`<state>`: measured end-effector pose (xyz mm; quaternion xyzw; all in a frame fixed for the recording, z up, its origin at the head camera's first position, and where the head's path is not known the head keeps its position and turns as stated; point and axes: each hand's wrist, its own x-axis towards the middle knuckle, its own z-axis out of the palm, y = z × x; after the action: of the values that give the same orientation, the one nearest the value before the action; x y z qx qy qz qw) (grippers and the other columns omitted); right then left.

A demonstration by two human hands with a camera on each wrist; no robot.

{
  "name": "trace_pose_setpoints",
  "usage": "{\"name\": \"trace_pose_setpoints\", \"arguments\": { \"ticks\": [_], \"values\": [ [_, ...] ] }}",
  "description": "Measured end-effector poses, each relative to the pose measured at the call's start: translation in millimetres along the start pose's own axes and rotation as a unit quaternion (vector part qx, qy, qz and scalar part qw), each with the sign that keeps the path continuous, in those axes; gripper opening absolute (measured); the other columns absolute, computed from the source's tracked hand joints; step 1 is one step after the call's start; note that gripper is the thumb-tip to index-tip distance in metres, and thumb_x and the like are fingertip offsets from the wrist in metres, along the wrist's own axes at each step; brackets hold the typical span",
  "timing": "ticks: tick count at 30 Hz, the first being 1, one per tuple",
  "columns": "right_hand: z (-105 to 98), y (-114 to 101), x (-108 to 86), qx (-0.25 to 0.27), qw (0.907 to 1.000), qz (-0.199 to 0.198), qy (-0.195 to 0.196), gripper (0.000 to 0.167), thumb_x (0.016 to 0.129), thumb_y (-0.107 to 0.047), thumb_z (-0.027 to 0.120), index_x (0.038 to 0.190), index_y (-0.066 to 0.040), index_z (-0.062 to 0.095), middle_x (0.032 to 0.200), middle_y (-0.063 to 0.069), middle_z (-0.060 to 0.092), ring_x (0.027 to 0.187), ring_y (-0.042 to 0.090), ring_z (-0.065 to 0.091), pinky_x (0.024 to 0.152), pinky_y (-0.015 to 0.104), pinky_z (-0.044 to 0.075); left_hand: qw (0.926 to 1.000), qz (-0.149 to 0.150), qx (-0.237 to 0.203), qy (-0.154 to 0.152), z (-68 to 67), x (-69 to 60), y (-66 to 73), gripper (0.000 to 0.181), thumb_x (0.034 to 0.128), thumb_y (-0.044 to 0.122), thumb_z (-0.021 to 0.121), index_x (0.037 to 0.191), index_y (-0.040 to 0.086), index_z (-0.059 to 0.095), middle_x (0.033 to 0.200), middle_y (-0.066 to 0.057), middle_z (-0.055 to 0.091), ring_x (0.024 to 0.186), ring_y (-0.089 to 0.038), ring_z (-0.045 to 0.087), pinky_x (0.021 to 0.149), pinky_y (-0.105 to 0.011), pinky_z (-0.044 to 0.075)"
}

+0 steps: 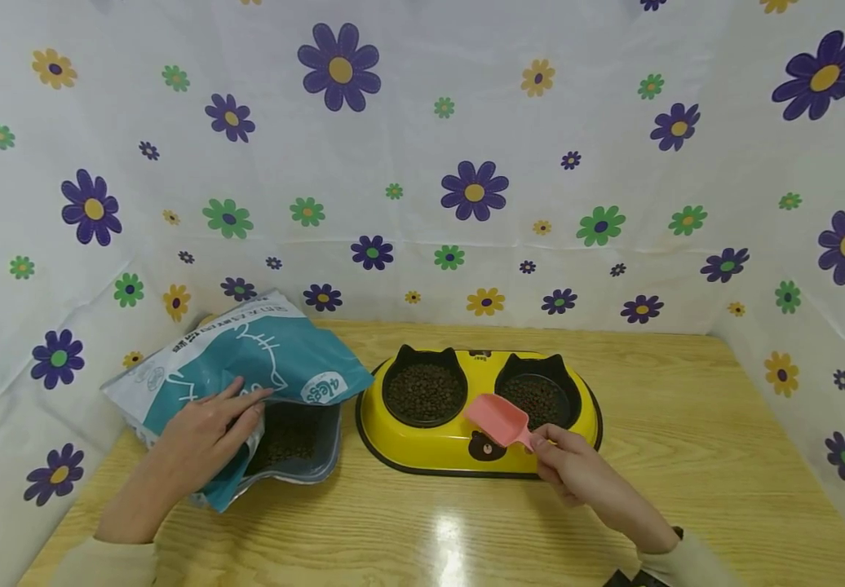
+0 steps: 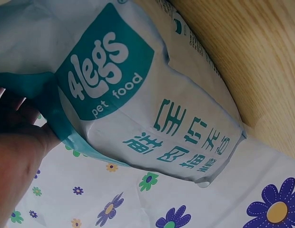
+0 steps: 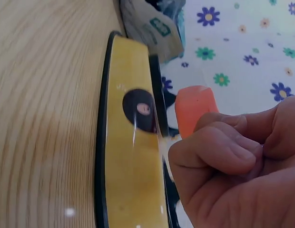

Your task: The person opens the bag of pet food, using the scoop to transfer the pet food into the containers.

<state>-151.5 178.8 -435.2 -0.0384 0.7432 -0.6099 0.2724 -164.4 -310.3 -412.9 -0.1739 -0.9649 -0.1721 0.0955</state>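
- Pink is leading away from the right hand [image 1: 577,465]: its thumb and fingers are pinching the handle of a scoop [image 1: 497,417], whose pan is pointing toward 10 o'clock from the hand.
- The left hand [image 1: 205,432] is resting on a pet food bag [image 1: 239,359], fingers stretching over the teal and white surface; I cannot tell whether the thumb is pinching it.
- At 3 o'clock from that hand, the bag's mouth is gaping, brown kibble [image 1: 290,440] showing inside.
- Beneath the scoop, a yellow stand [image 1: 430,448] is sitting at 3 o'clock from the bag.
- From the pan, a left bowl [image 1: 426,356] is holding kibble at 10 o'clock, a right bowl [image 1: 540,367] at 2 o'clock.
- A wooden table [image 1: 687,424] is supporting these; flowered cloth [image 1: 393,147] is hanging at 12 o'clock.
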Motion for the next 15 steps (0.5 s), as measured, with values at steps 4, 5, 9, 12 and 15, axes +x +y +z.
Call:
{"name": "trace_pose_setpoints", "arguments": {
  "ticks": [4,5,9,12,15],
  "values": [
    [15,-4,4.1,0.005,0.9990,-0.004,-0.045,0.027,0.112,-0.027,0.037,0.103,-0.002,0.045,0.067,-0.003,0.035,0.051,0.010,0.020,0.045,0.020,0.018,1.0000,0.002,0.001,0.003,-0.1,0.6,-0.3,0.037,0.1088,0.025,0.049,0.137,0.007,0.067,0.137,-0.024,0.064,0.134,-0.051,0.054,0.103,-0.070,0.046],
    [20,-5,5.3,0.004,0.9985,-0.004,-0.054,0.027,0.112,-0.026,0.037,0.102,-0.003,0.045,0.067,-0.003,0.035,0.050,0.010,0.019,0.045,0.020,0.018,1.0000,0.002,0.002,0.002,-0.1,0.6,-0.4,0.037,0.1088,0.025,0.049,0.137,0.007,0.067,0.137,-0.024,0.064,0.134,-0.051,0.054,0.103,-0.070,0.046],
    [41,-10,11.5,0.001,0.9956,-0.019,-0.092,0.028,0.113,-0.028,0.036,0.102,-0.004,0.046,0.067,-0.002,0.036,0.049,0.011,0.018,0.044,0.021,0.017,1.0000,0.002,0.004,0.002,-0.4,0.3,-0.3,0.037,0.1089,0.025,0.049,0.137,0.007,0.067,0.137,-0.024,0.064,0.134,-0.051,0.054,0.104,-0.071,0.045],
    [57,-15,18.1,-0.002,0.9933,-0.028,-0.112,0.030,0.113,-0.028,0.037,0.107,-0.001,0.049,0.066,-0.002,0.036,0.048,0.011,0.017,0.044,0.021,0.016,1.0000,0.002,0.002,0.000,-0.9,0.3,0.3,0.037,0.1089,0.025,0.049,0.137,0.007,0.067,0.137,-0.024,0.064,0.134,-0.051,0.054,0.103,-0.071,0.045],
    [72,-20,26.0,-0.003,0.9918,-0.029,-0.124,0.032,0.112,-0.027,0.038,0.110,0.002,0.050,0.065,-0.002,0.035,0.048,0.011,0.017,0.044,0.022,0.016,1.0000,0.001,0.000,-0.004,-1.5,0.7,1.0,0.038,0.1090,0.026,0.049,0.137,0.007,0.067,0.138,-0.025,0.063,0.134,-0.052,0.053,0.103,-0.071,0.045]
  ]
}}
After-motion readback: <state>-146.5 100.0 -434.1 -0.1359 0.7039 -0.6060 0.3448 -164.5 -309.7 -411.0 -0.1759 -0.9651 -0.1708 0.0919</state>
